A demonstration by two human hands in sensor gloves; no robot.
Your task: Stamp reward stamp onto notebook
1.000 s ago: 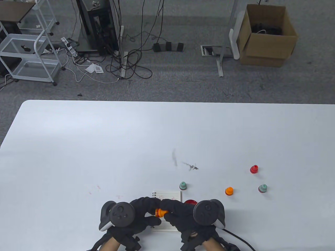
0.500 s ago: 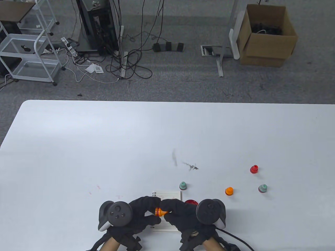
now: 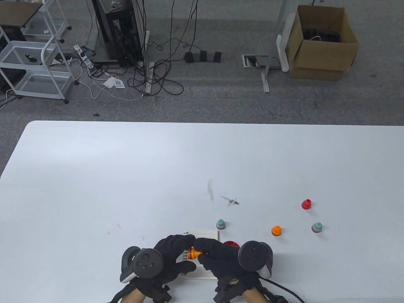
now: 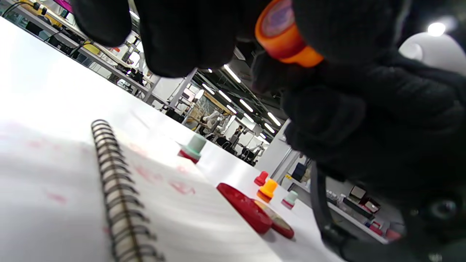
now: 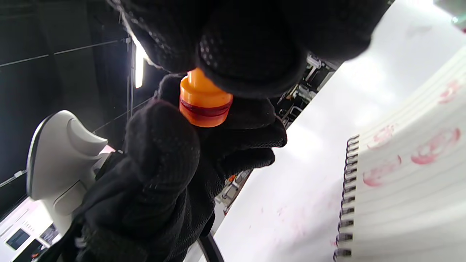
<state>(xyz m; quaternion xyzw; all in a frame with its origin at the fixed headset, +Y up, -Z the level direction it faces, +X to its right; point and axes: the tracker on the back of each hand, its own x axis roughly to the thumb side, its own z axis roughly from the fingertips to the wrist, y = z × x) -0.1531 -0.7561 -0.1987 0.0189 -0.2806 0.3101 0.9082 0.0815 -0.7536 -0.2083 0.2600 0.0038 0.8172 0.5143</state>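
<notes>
Both hands meet above my spiral notebook [image 3: 203, 235] at the near edge of the white table [image 3: 126, 176]. Right hand [image 3: 217, 255] pinches the knob end of the orange reward stamp [image 3: 193, 253], fingers [image 5: 251, 47] curled over its top in the right wrist view. Left hand [image 3: 172, 257] sits against the stamp's wider end, fingers curled beside it; whether it truly grips the stamp or just touches it, I cannot tell. In the left wrist view the stamp [image 4: 282, 34] hangs clear of the page, lying sideways between my gloves, its round face turned toward the left hand.

Notebook lies open and flat, wire binding [image 4: 120, 193] on its left side, pink stamp marks [image 5: 429, 145] already on the lined paper. Just right of the notebook lies a red round lid [image 4: 244, 207], flat on the table. Beyond the notebook's far right corner stands a teal-topped stamp [image 3: 220, 224]. Further right of the notebook stand an orange stamp [image 3: 276, 230], another teal-topped stamp [image 3: 316, 227] and a red stamp [image 3: 306, 204], all upright and apart from each other. Grey smudges [image 3: 228, 200] mark the table behind the notebook.
</notes>
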